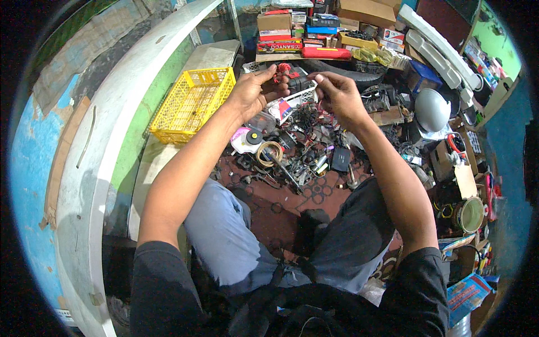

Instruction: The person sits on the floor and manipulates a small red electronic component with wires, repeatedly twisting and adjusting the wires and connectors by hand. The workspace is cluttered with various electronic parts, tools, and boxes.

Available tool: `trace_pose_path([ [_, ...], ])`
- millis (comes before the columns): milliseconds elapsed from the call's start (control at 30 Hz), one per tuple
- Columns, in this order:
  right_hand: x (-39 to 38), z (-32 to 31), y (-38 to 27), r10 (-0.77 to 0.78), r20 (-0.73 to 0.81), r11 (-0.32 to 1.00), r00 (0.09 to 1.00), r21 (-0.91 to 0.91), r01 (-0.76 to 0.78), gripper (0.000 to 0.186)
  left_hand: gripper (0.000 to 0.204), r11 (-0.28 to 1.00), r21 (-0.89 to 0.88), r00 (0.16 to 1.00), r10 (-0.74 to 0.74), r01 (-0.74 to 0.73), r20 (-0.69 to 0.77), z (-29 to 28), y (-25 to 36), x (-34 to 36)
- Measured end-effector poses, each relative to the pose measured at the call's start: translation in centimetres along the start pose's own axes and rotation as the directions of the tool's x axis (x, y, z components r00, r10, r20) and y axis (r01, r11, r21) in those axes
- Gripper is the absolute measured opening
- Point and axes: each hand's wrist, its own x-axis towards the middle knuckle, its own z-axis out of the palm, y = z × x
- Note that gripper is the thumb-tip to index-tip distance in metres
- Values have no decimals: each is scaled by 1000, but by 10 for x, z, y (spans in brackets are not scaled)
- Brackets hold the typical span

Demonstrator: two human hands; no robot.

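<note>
Both my arms reach forward above my knees, over a pile of small parts on the floor. My left hand (254, 94) is closed with thumb and fingers on a small bundle of red wire (284, 68). To its right, my right hand (342, 100) is pinched, its fingertips level with the bundle. Whatever lies between those fingertips is too fine to make out. Below the hands are a tangle of dark wires (306, 115), a white reservoir with a black cap (246, 140), a tan ring-shaped coil (270, 153) and a small black box (341, 159).
A yellow plastic crate (193, 104) stands at the left beside a long white curved panel (84, 185). Stacked cartons (275, 33) and a black tyre (359, 76) lie at the back. On the right are a silver dome (432, 110), a round tin (470, 214) and more clutter.
</note>
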Motion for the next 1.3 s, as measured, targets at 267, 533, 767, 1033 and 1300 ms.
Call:
trace_pose_path([
  [267, 2, 0, 5, -171, -109, 957, 979, -253, 139, 28, 28, 998, -55, 1000, 17, -16, 22, 0, 0, 2],
  [533, -8, 13, -2, 11, 58, 934, 998, -356, 10, 24, 29, 999, -29, 1000, -15, 16, 13, 7, 1, -4],
  [767, -12, 27, -8, 158, 51, 978, 986, 128, -163, 14, 28, 1000, 7, 1000, -27, 27, 6, 6, -1, -4],
  [1033, -18, 43, -9, 198, 48, 954, 979, 220, -204, 15, 29, 998, 7, 998, -57, 57, 10, 12, -9, -6],
  [1300, -15, 45, -5, 79, -70, 989, 994, 129, -70, 17, 26, 975, 220, 1000, -24, 20, 17, 15, -15, -5],
])
